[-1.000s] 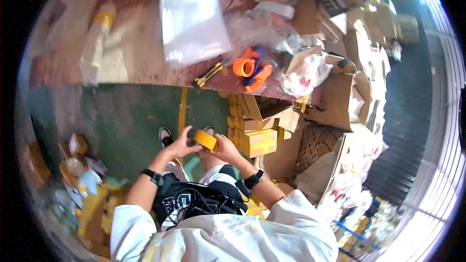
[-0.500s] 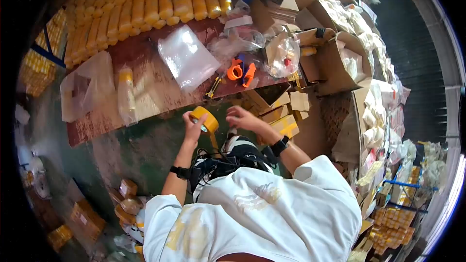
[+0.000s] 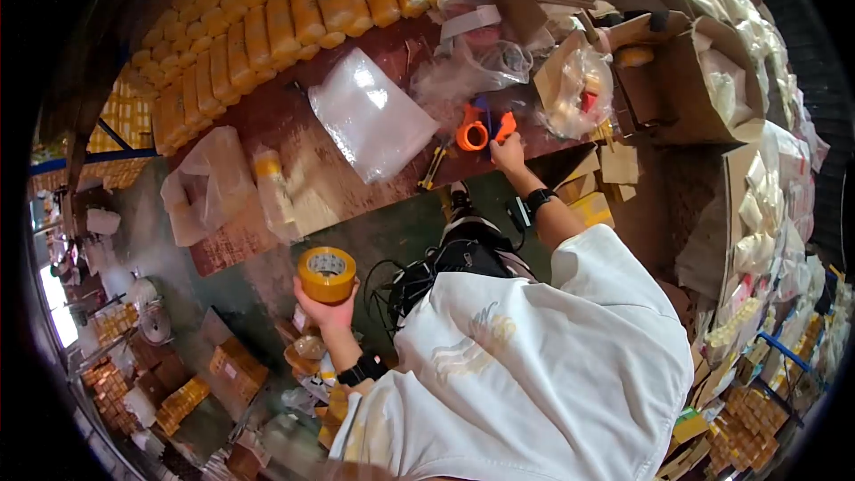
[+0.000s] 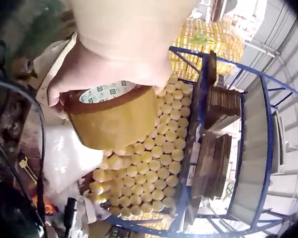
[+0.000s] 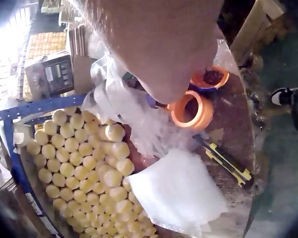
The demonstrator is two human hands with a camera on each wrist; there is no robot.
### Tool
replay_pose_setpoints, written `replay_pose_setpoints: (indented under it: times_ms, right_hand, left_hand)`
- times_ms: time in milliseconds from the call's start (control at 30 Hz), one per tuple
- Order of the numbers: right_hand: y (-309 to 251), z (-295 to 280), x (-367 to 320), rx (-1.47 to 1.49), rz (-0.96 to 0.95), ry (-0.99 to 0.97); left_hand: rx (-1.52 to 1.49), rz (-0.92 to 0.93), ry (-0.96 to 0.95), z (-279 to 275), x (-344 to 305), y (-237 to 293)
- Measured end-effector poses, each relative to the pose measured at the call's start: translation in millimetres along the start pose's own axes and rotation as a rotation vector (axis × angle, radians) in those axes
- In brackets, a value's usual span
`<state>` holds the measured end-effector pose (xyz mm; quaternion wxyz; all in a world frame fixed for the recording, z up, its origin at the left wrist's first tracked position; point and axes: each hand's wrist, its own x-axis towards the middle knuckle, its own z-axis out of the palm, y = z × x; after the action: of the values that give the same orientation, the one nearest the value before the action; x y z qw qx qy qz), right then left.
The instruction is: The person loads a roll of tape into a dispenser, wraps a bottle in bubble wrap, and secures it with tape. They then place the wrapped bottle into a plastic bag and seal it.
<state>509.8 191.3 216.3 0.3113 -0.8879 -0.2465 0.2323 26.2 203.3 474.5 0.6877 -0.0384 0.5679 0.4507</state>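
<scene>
A wide roll of yellow packing tape (image 3: 328, 289) rests in my left hand (image 3: 326, 312), which grips it from below and behind, left of my body. In the left wrist view, printed marks line the inner core of the roll (image 4: 109, 92). My right hand (image 3: 508, 158) reaches to the table's front edge and holds the handle of an orange and blue tape dispenser (image 3: 472, 135). The dispenser's round hub (image 5: 191, 113) shows beside the hand in the right wrist view; the fingertips are hidden. A yellow and black utility knife (image 3: 434, 167) lies left of the dispenser.
A stack of clear plastic bags (image 3: 372, 116) lies on the red-brown table (image 3: 321, 160). Many yellow wrapped rolls (image 3: 267, 27) are piled behind it. Crumpled plastic (image 3: 472, 71) sits beside the dispenser. An open cardboard box (image 3: 677, 80) stands at the right.
Both hands were together at the tape roll. The right hand has let go and moved up and right to the dispenser; the left has carried the roll down and left.
</scene>
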Motion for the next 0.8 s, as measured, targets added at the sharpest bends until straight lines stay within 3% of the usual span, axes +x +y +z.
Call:
replay_pose_setpoints:
  times_ms: [67,200,333,400,433,467,533,567,633,800]
  right_hand:
    - [-16,0,-7,0.121,0.248,-0.115]
    - [-27,-6,-14,-0.108,0.189,0.004]
    - [14,-11,-1,0.135,0.186,0.158]
    - [67,3,21,0.287,0.28,0.132]
    - [57,-13,18,0.368,0.268,0.189]
    - [49,-32,15,0.744,0.546,0.061]
    - [65,-52,19,1.009,0.553,-0.061]
    - [68,-62,18,1.277,0.514,-0.264]
    - [23,-105,-9,1.794,0.391,-0.705]
    - [-120,-152,-104,1.657,0.417,-0.598]
  left_hand:
    - [0.002,0.069,0.131,27,-21,-1]
    - [0.137,0.225,0.021,46,-28,1]
    - [0.352,0.367,-0.127,62,-12,5]
    - [0.471,0.371,-0.155,63,-1,10]
    - [0.455,0.321,-0.198,66,4,14]
    - [0.456,0.305,-0.194,69,8,15]
    - [0.45,0.271,-0.192,86,6,17]
    - [0.457,0.252,-0.254,97,5,18]
    - [0.472,0.215,-0.337,101,24,18]
    - [0.616,0.166,-0.584,117,47,30]
